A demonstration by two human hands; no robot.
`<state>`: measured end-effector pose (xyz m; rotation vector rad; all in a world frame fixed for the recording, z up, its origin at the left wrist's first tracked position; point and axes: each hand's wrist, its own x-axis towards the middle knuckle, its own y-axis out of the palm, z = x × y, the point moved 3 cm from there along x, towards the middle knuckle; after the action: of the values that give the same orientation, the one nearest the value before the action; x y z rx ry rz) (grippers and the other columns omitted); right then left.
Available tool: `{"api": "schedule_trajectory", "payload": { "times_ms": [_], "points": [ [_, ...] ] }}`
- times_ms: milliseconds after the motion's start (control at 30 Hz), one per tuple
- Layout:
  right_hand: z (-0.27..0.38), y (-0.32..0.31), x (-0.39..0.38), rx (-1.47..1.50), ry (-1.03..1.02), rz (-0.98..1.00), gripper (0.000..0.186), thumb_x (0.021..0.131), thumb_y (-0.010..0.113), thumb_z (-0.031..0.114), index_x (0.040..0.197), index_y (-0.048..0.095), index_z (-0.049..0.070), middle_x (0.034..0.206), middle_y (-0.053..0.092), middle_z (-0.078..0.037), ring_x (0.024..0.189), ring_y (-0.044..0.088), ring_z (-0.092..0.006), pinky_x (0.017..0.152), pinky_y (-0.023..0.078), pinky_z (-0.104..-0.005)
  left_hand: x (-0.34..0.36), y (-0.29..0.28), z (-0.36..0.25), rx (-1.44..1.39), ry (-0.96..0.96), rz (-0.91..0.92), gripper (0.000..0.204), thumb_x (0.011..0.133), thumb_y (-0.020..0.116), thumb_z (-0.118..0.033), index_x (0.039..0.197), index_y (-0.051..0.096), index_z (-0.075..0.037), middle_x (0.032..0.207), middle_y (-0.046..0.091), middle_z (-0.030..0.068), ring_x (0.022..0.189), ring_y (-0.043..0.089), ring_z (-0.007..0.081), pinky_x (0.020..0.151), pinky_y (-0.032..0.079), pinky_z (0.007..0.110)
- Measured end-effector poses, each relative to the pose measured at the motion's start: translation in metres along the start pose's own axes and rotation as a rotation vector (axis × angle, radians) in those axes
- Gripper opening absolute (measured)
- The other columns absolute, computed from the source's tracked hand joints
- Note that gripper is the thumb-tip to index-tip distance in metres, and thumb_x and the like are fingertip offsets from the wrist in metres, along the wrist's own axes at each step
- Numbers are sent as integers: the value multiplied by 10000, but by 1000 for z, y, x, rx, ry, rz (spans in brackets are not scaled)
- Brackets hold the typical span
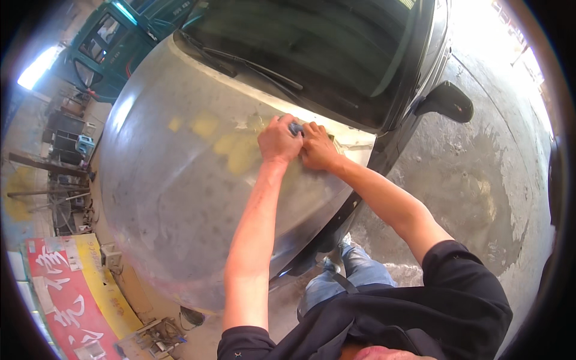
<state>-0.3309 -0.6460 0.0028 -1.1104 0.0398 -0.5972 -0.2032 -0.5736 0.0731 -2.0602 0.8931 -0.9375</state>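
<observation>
The car hood [168, 180] is dull grey, with yellow filler patches [231, 150] on its upper part. Near its windshield edge, my left hand [277, 141] is wrapped round a small dark grey-blue block [295, 129] held against the hood. My right hand [319, 146] lies right beside it with bent fingers, also gripping the block, whose underside is hidden.
The windshield [300, 42], wipers and a side mirror [445, 102] border the hood. A green truck [105, 51] stands at upper left. Equipment [66, 150] and a red-yellow signboard [60, 294] are along the left. Concrete floor [462, 186] lies right; my feet are beside the car.
</observation>
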Motion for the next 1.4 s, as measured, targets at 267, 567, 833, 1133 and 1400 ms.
{"api": "schedule_trajectory", "payload": {
  "times_ms": [267, 567, 833, 1133, 1400],
  "points": [
    [2, -8, -32, 70, -88, -73, 469, 957, 788, 198, 1421, 767, 132, 1310, 672, -165, 1278, 566, -378, 1121, 434, -511, -84, -28, 142, 63, 128, -288, 446, 767, 878, -145, 1190, 748, -203, 1223, 719, 96, 1153, 692, 374, 947, 597, 487],
    [7, -9, -67, 60, -145, -21, 443, 981, 773, 198, 1418, 755, 129, 1288, 647, -165, 1253, 566, -384, 1123, 426, -513, -97, -35, 137, 88, 28, -247, 497, 762, 877, -165, 1238, 734, -173, 1231, 703, 102, 1168, 669, 377, 985, 582, 491],
    [-8, 5, -18, 53, -111, -83, 454, 975, 773, 183, 1426, 761, 130, 1286, 658, -168, 1254, 561, -393, 1091, 439, -511, -96, -29, 134, 85, 42, -238, 527, 745, 899, -167, 1245, 732, -187, 1237, 689, 86, 1151, 663, 372, 990, 576, 488],
    [-14, -3, 22, -18, -93, -105, 476, 978, 777, 176, 1451, 751, 130, 1323, 654, -159, 1272, 553, -389, 1119, 430, -503, -90, -20, 121, 64, 27, -229, 528, 743, 912, -179, 1241, 736, -199, 1242, 683, 69, 1159, 659, 356, 986, 575, 480],
    [0, -3, 4, -18, -105, -89, 473, 962, 779, 187, 1432, 764, 136, 1322, 661, -142, 1253, 570, -368, 1082, 438, -499, -87, -23, 132, 57, 1, -218, 568, 726, 925, -179, 1258, 728, -208, 1252, 676, 78, 1169, 661, 357, 992, 570, 490]
  ]
}}
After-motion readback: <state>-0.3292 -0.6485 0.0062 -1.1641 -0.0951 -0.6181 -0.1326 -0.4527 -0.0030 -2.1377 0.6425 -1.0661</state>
